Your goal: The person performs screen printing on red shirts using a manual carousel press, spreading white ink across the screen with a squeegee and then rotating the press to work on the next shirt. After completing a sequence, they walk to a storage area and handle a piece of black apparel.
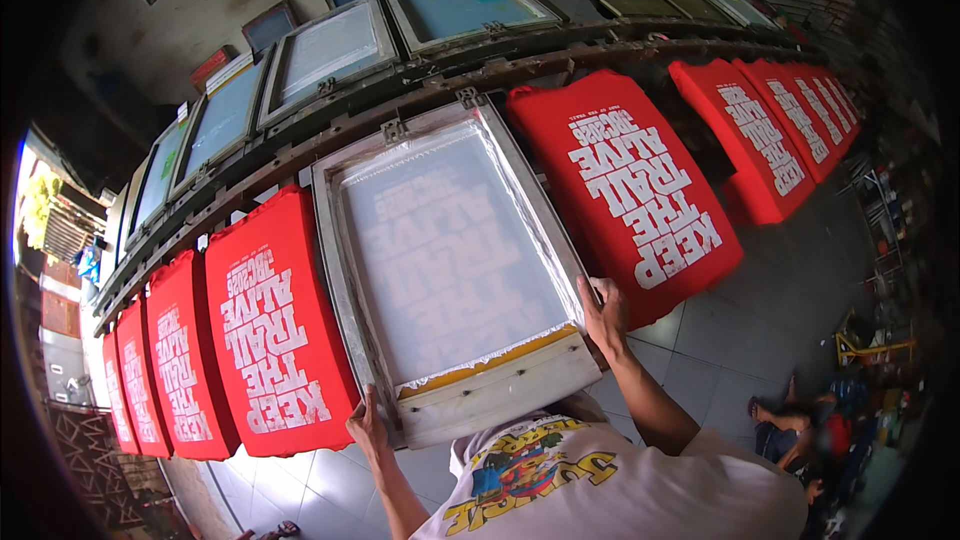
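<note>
A screen-printing frame (450, 240) with pale, see-through mesh lies in front of me, hinged by metal clamps at its far end. White lettering on red shows faintly through the mesh. Across its near end rests what looks like a wide squeegee (500, 395), with a pale handle and a yellow strip. My left hand (370, 428) grips the frame's near left corner, thumb up along the side. Farther up the right side, my right hand (605, 318) is closed around the frame's edge near the squeegee's end.
Red printed shirts on boards stand on both sides, a near left one (270, 330) and a near right one (630, 195) closest. Behind the rail (420, 120), more screen frames (330, 52) lean back. A person (800, 430) sits at lower right.
</note>
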`<state>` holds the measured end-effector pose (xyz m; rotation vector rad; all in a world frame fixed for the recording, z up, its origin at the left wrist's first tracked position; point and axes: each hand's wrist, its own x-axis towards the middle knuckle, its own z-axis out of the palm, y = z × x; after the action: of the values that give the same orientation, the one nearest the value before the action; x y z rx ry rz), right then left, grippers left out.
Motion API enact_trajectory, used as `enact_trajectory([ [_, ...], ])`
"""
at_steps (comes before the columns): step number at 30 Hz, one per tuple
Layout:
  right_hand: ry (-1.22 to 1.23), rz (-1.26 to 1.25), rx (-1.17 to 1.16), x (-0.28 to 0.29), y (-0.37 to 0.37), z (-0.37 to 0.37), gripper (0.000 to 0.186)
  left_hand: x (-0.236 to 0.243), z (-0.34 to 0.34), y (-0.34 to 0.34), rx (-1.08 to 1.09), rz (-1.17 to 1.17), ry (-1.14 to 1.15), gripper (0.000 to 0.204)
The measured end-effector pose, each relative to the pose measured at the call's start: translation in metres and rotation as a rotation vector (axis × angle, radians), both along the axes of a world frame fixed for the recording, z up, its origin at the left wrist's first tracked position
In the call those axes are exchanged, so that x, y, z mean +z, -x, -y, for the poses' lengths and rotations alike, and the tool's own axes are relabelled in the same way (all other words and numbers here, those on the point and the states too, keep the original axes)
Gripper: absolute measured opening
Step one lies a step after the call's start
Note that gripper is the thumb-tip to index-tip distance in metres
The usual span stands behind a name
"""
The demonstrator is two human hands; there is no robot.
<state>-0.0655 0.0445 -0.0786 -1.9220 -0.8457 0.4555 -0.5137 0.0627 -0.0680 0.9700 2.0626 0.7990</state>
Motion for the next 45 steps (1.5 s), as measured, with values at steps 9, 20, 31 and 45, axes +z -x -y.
enact_trajectory([
  [9, -0.038, 0.210, 0.055, -0.017, -0.019, -0.057, 0.046, -0.031, -0.032, -0.004, -0.154, -0.064, -0.272, 0.053],
  [20, 0.263, 0.291, 0.064, -0.015, -0.017, -0.205, 0.049, -0.058, -0.200, -0.007, -0.177, -0.207, -0.538, 0.046],
  [31, 0.314, 0.340, 0.002, -0.026, -0.026, -0.198, 0.051, -0.052, -0.203, -0.021, -0.121, -0.038, -0.380, 0.046],
  [45, 0.371, 0.374, -0.126, -0.034, -0.022, -0.207, 0.060, -0.056, -0.204, -0.016, -0.189, -0.086, -0.421, 0.049],
])
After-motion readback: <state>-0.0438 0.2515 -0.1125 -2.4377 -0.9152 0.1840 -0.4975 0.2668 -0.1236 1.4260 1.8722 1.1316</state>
